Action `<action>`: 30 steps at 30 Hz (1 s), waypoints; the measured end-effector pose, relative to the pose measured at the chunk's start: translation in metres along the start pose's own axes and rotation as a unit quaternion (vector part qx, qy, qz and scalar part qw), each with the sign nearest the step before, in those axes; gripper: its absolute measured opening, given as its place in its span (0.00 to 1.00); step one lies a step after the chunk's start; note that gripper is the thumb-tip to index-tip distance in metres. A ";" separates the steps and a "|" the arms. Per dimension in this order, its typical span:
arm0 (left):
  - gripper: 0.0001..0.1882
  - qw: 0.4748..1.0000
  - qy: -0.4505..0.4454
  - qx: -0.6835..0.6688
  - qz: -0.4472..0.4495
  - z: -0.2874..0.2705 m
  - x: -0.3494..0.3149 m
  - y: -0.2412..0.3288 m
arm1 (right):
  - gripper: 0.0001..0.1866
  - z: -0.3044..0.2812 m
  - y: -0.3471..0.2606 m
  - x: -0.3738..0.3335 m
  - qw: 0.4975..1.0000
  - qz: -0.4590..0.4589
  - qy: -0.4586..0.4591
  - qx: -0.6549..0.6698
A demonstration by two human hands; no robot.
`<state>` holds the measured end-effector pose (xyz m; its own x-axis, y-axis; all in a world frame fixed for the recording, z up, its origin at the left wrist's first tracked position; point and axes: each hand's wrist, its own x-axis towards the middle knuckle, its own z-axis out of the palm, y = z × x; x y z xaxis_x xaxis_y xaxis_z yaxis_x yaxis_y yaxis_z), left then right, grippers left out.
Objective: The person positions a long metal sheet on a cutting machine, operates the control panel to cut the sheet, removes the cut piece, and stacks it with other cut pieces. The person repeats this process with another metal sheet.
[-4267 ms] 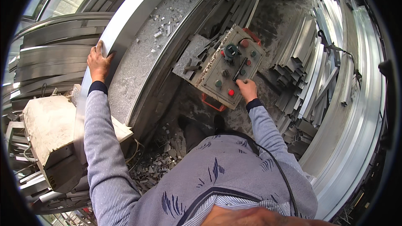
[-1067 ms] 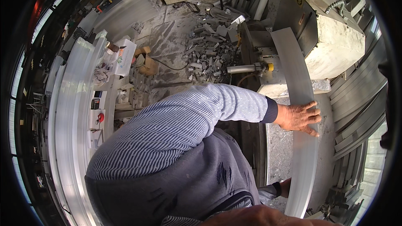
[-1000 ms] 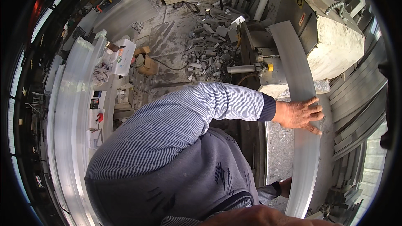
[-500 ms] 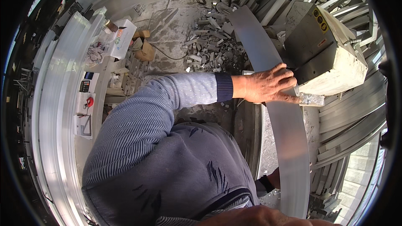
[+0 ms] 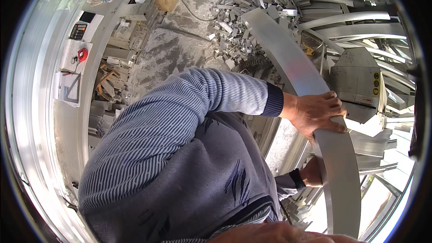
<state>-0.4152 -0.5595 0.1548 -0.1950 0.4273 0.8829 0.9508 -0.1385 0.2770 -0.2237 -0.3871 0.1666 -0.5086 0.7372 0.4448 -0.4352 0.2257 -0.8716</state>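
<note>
Bar silver-grey; sleeve blue-white striped; vest grey, dark-streaked.

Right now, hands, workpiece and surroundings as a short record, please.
Left hand: gripping the profile, fingers across its face, thumb at the body-side edge
Right hand: at that same edge, lower in view; fingers hidden
Profile: wide, silver; upper end visible, rest runs to the lower rim of the picture
Housing: boxy, right of the profile, yellow labels on it
Offcuts: loose metal heap, upper middle
Calculator: far left, near a red round item
</note>
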 end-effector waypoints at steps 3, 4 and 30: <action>0.57 0.999 0.011 0.005 -0.040 -0.037 -0.006 -0.007 | 0.37 0.059 -0.006 -0.009 0.999 -0.016 -0.034 -0.031; 0.57 0.999 0.017 0.008 -0.051 -0.048 -0.008 -0.008 | 0.37 0.079 -0.005 -0.012 0.999 0.001 -0.041 0.013; 0.60 0.833 0.155 -0.379 -0.372 -0.280 -0.065 -0.358 | 0.62 0.522 0.194 0.105 0.935 0.007 -0.355 -0.010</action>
<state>-0.8099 -0.7883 0.1042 -0.8270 0.4121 0.3824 0.1370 -0.5121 0.8480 -0.7494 -0.5985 0.1519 -0.8818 0.1338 0.4523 -0.4148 0.2367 -0.8786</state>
